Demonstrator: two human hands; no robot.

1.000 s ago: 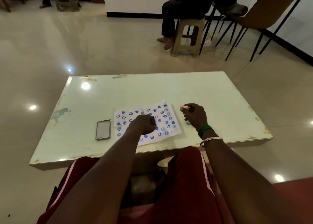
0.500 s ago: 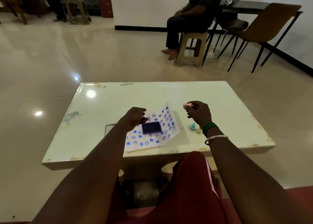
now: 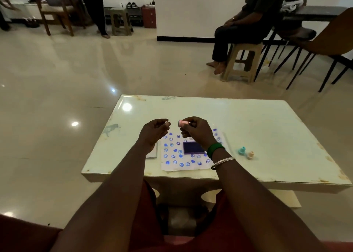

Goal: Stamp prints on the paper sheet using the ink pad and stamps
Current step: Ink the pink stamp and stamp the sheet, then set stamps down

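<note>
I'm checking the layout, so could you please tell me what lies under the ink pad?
The ink pad rests on the paper sheet, among blue prints. Whether prints lie beneath the pad is hidden.

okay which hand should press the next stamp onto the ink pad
Right, probably. The right hand already holds the small pink stamp in a finger grip above the dark blue rectangular ink pad. The left hand seems to pinch only something tiny.

The ink pad (image 3: 193, 147) lies on my paper sheet (image 3: 183, 159); 2 stamps (image 3: 246, 153) stand right of it on the table (image 3: 267, 129), the lid (image 3: 152, 153) lies left.
</note>
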